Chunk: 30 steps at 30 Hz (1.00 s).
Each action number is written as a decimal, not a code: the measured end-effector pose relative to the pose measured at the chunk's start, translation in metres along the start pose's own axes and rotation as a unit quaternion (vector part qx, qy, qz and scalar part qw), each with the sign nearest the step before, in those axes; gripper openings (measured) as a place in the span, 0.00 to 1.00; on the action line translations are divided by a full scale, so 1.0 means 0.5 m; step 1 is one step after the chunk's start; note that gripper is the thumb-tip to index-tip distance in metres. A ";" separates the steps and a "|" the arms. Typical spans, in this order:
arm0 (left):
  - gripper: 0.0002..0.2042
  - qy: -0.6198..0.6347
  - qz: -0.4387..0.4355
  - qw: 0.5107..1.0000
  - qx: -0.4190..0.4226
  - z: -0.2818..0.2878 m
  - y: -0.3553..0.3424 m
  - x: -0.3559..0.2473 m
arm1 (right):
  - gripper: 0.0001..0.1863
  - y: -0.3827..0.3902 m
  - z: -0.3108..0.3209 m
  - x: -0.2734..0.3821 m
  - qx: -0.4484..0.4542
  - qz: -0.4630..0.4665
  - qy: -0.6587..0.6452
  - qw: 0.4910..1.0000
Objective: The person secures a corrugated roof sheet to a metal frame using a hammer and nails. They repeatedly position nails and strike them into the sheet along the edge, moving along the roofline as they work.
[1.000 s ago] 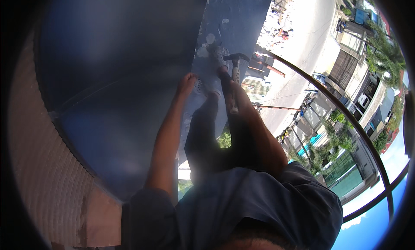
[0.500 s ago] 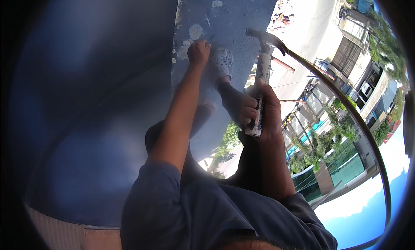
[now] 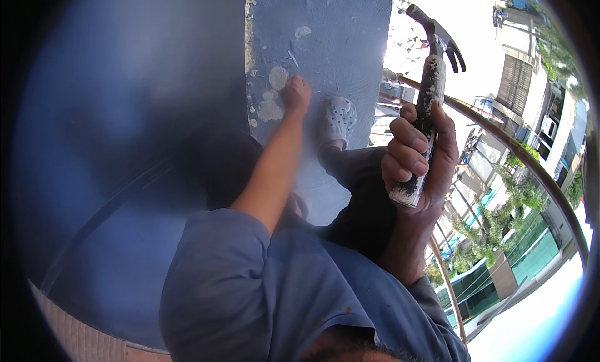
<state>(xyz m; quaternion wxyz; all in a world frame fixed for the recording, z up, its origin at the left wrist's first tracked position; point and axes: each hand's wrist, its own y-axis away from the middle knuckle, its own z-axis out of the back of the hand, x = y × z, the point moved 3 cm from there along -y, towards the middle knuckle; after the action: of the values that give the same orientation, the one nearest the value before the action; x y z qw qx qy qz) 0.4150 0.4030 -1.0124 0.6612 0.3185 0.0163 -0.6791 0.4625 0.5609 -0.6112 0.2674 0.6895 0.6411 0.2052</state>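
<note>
My right hand (image 3: 425, 149) is wrapped round the paint-worn handle of a claw hammer (image 3: 431, 80). The hammer is raised to the right of the ledge, its head uppermost and the claw pointing right. My left hand (image 3: 296, 94) is closed, low over the grey ledge (image 3: 337, 43), beside a pale round patch (image 3: 279, 78). Whatever its fingers may hold is hidden. A thin whitish sliver (image 3: 293, 58) lies on the ledge just beyond it.
My foot in a light clog with holes (image 3: 340, 117) stands on the ledge, right of my left hand. A blurred dark blue-grey surface (image 3: 125, 143) fills the left. Past the ledge's right edge, a curved brown bar (image 3: 525, 155) crosses before a street and buildings far below.
My right hand has lifted the hammer up and to the right, away from the ledge. My left hand has shifted slightly forward and right beside the pale patch. The view has moved too.
</note>
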 end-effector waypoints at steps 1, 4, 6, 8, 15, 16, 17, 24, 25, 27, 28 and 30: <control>0.09 0.036 0.024 0.999 -0.003 0.001 0.000 0.000 | 0.22 0.006 0.002 0.003 0.004 0.011 0.000 1.000; 0.09 0.219 0.111 0.969 0.014 0.007 -0.008 -0.007 | 0.20 0.030 0.009 -0.001 0.019 0.029 -0.020 0.999; 0.09 0.437 0.188 0.879 0.046 -0.005 -0.019 -0.023 | 0.18 0.034 0.014 -0.006 0.022 0.033 -0.016 0.999; 0.06 0.629 0.152 0.745 0.163 0.035 0.009 -0.144 | 0.16 0.037 0.026 0.010 0.013 0.083 -0.008 0.996; 0.09 0.746 -0.074 0.583 0.314 0.370 0.081 -0.403 | 0.14 0.000 0.037 0.101 0.112 0.116 -0.049 0.986; 0.09 0.738 -0.098 0.585 0.321 0.400 0.082 -0.407 | 0.14 -0.016 0.039 0.121 0.136 0.092 -0.058 0.985; 0.08 0.733 -0.120 0.587 0.323 0.428 0.084 -0.406 | 0.14 -0.027 0.031 0.132 0.119 0.116 -0.044 0.985; 0.05 0.724 -0.093 0.585 0.355 0.547 0.089 -0.345 | 0.18 -0.120 0.093 0.269 0.137 0.218 0.164 0.952; 0.05 0.699 -0.090 0.614 0.356 0.566 0.101 -0.316 | 0.19 -0.144 0.110 0.289 0.163 0.203 0.147 0.954; 0.05 0.687 -0.086 0.632 0.349 0.618 0.133 -0.240 | 0.20 -0.158 0.092 0.269 0.114 0.220 0.186 0.951; 0.05 0.699 -0.078 0.626 0.338 0.619 0.146 -0.179 | 0.20 -0.154 0.053 0.204 0.031 0.225 0.240 0.944; 0.07 0.704 -0.101 0.614 0.342 0.640 0.180 -0.095 | 0.20 -0.174 0.023 0.163 -0.041 0.287 0.252 0.923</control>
<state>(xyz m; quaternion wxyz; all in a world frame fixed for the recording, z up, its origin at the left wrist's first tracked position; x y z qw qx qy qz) 0.3615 0.2922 -0.6998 0.2167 0.8984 0.2752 -0.2649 0.4099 0.6437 -0.6801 0.0547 0.7578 0.4531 0.4663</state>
